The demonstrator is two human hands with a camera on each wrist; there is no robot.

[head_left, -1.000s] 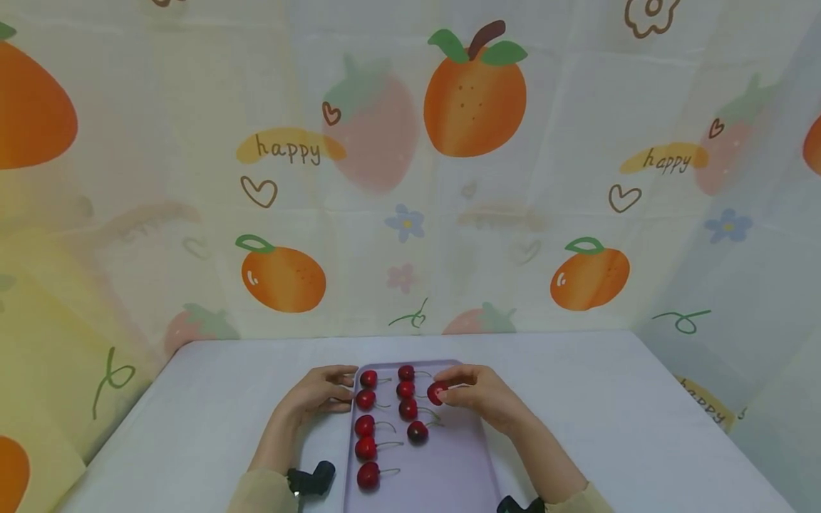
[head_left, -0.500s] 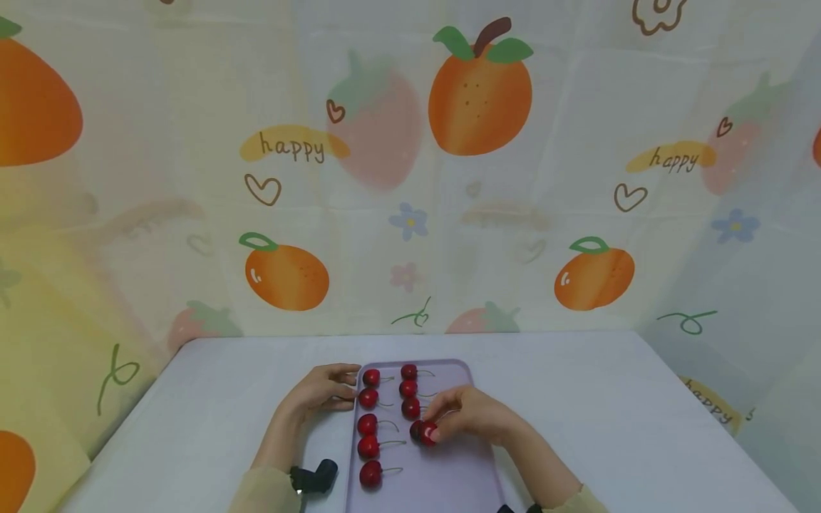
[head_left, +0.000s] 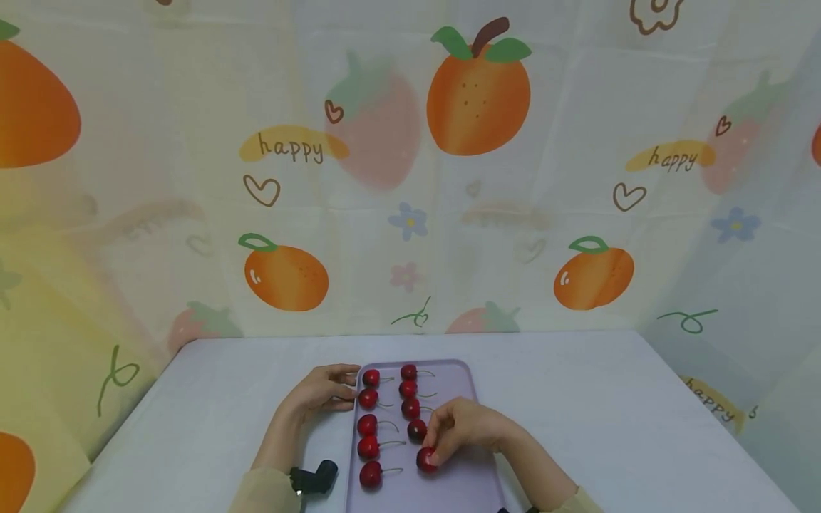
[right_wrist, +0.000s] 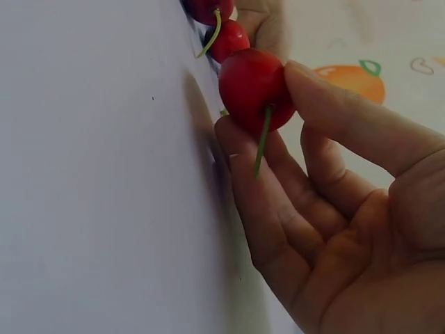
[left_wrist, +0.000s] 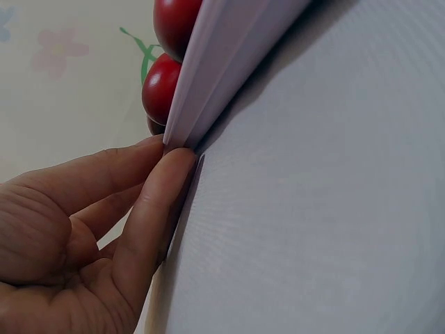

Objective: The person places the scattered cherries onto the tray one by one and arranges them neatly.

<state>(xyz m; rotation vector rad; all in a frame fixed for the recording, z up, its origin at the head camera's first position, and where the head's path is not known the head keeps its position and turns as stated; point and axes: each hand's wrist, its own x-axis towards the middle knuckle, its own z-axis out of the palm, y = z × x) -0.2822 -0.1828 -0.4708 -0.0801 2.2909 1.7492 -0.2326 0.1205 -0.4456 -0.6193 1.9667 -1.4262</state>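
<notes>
My right hand (head_left: 470, 425) pinches a dark red cherry (head_left: 424, 460) between thumb and fingers, low over the lilac tray (head_left: 394, 499). The right wrist view shows this cherry (right_wrist: 252, 85) with its short green stem pointing away from the other cherries. Just behind it is the nearest cherry (head_left: 416, 430) of the right column, partly covered by my fingers. A left column of several cherries, including one at the front (head_left: 370, 474), lies along the tray's left side. My left hand (head_left: 321, 390) touches the tray's far left edge with fairly straight fingers.
A white table (head_left: 577, 399) carries the tray. Behind it hangs a cloth (head_left: 481, 263) printed with fruit and the word "happy". A black wrist camera (head_left: 314, 477) sits on the left wrist.
My right hand has carried the cherry toward me, from beside the right column's far cherries to just in front of its nearest one. My left hand stays at the tray's edge.
</notes>
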